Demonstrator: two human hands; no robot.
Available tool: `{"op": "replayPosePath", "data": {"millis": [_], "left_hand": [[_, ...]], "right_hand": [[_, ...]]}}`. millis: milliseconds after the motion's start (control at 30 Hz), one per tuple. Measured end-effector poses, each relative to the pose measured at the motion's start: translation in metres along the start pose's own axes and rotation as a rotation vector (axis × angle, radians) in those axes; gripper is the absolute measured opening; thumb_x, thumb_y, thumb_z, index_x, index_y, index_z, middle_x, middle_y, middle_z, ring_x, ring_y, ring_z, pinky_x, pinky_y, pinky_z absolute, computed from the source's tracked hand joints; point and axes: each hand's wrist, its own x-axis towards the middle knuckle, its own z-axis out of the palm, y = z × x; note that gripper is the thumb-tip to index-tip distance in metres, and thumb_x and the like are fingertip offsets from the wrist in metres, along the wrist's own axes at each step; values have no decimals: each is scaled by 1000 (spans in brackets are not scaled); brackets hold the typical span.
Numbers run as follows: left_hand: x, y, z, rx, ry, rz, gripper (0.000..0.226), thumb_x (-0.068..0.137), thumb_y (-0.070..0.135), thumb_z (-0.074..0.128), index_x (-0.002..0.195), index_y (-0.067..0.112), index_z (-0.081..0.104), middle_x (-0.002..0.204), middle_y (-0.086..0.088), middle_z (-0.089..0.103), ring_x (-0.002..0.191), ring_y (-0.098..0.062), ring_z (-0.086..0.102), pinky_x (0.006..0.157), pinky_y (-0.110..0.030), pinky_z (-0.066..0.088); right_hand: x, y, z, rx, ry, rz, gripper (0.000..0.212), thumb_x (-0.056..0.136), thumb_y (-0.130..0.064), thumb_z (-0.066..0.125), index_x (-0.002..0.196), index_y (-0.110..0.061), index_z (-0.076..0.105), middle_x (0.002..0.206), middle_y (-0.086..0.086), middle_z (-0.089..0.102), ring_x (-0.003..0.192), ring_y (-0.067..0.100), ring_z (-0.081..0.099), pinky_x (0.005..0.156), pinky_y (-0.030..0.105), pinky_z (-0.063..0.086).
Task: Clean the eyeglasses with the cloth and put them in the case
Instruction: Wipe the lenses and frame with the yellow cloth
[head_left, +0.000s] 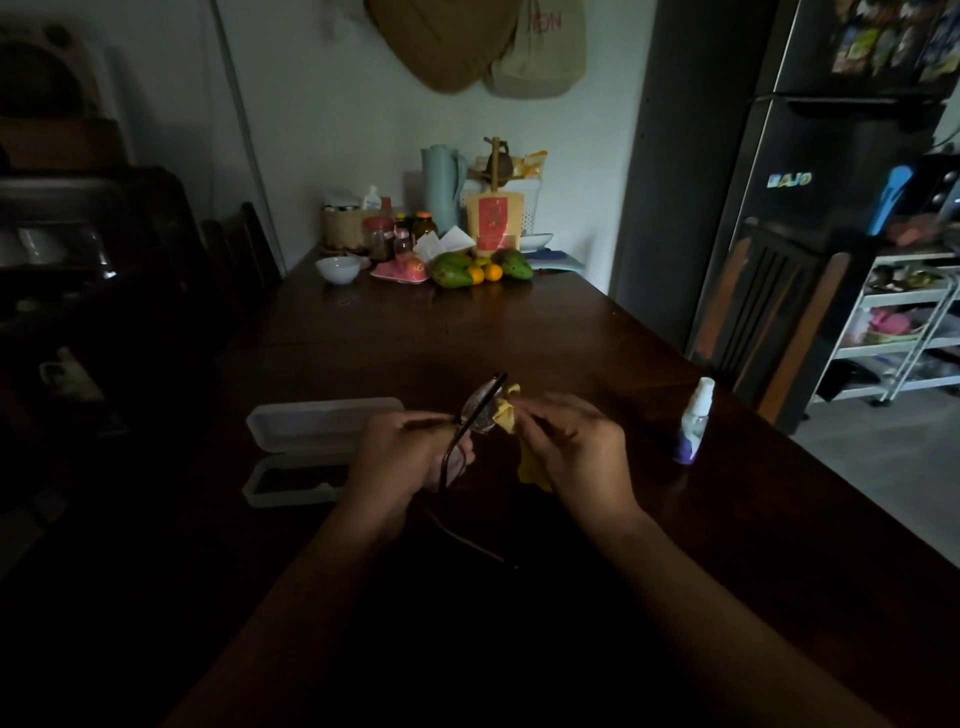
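My left hand (400, 457) holds the dark-framed eyeglasses (480, 405) by the frame, above the dark wooden table (467, 332). One temple arm hangs down below the hand. My right hand (571, 447) pinches a yellow cloth (506, 413) against one lens, and the rest of the cloth hangs under that hand. The pale plastic glasses case (311, 441) lies open on the table just left of my left hand, its lid tipped back and its dark-lined tray nearer me.
A small spray bottle (693, 426) stands on the table to the right of my right hand. Fruit (483, 267), a white bowl (337, 270), jars and a jug crowd the far end. A dark fridge (831, 182) and a white shelf cart (904, 322) stand at right.
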Motion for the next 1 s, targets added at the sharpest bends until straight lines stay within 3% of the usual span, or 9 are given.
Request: {"op": "replayPosePath", "data": {"millis": [67, 200, 367, 467, 633, 767, 833, 933, 1000], "left_hand": [[-3, 3, 2, -47, -35, -18, 11, 92, 3, 62, 91, -4, 70, 80, -17, 71, 75, -25, 69, 57, -26, 55], [-12, 7, 4, -27, -107, -9, 15, 94, -2, 54, 98, -12, 63, 88, -23, 61, 83, -31, 62, 75, -34, 52], [-18, 10, 11, 94, -219, 78, 35, 101, -7, 34, 71, 5, 48, 71, -9, 42, 44, -7, 55, 44, -10, 42], [-14, 3, 1, -140, -136, 46, 29, 99, -9, 36, 80, 5, 54, 74, -7, 61, 49, -2, 65, 51, -13, 53], [-14, 5, -5, -194, -146, 97, 14, 86, -15, 55, 96, -16, 64, 87, -28, 61, 71, -30, 64, 78, -39, 55], [-12, 0, -12, -145, -139, 151, 16, 89, -14, 52, 95, -9, 66, 77, -14, 72, 62, -15, 71, 58, -23, 59], [-13, 0, -13, -101, -111, 191, 19, 91, -14, 48, 91, -6, 65, 67, -1, 74, 60, -7, 71, 53, -15, 55], [-9, 2, -14, -194, -121, 133, 12, 85, -9, 59, 89, -15, 68, 78, -24, 68, 67, -27, 70, 65, -29, 62], [-8, 5, -13, -220, -111, 107, 13, 84, -6, 62, 77, -7, 73, 71, -20, 68, 62, -25, 71, 66, -33, 62]], "right_hand": [[2, -2, -1, -27, 1, -58, 21, 89, -5, 73, 107, -13, 78, 106, 0, 75, 99, 1, 63, 90, 19, 51], [2, -5, -2, -169, -51, -117, 24, 90, -10, 72, 112, -17, 76, 113, -2, 73, 102, 11, 65, 90, 40, 43], [3, -9, 3, -256, -135, -199, 29, 85, -8, 72, 111, -18, 77, 112, 0, 75, 103, 22, 65, 93, 15, 30], [3, -8, 0, -247, -174, -253, 34, 85, -12, 73, 116, -26, 75, 117, -6, 73, 116, 24, 58, 97, 21, 31], [3, -4, -7, -372, -148, -198, 39, 88, -22, 67, 123, -38, 69, 128, -16, 66, 131, 29, 28, 87, 51, 31], [-2, -11, 2, -407, -151, -246, 45, 86, -19, 73, 128, -36, 66, 134, -13, 62, 130, 29, 30, 87, 36, 17], [-2, -10, 3, -374, -226, -282, 49, 89, -20, 69, 134, -37, 60, 141, -16, 57, 131, 28, 32, 90, 42, 25], [1, -2, -5, -419, -239, -313, 53, 90, -21, 68, 135, -46, 56, 141, -22, 55, 128, 24, 33, 84, 37, 19], [4, 1, -9, -502, -200, -306, 55, 87, -23, 70, 133, -48, 56, 140, -23, 56, 128, 26, 34, 81, 33, 10]]}}
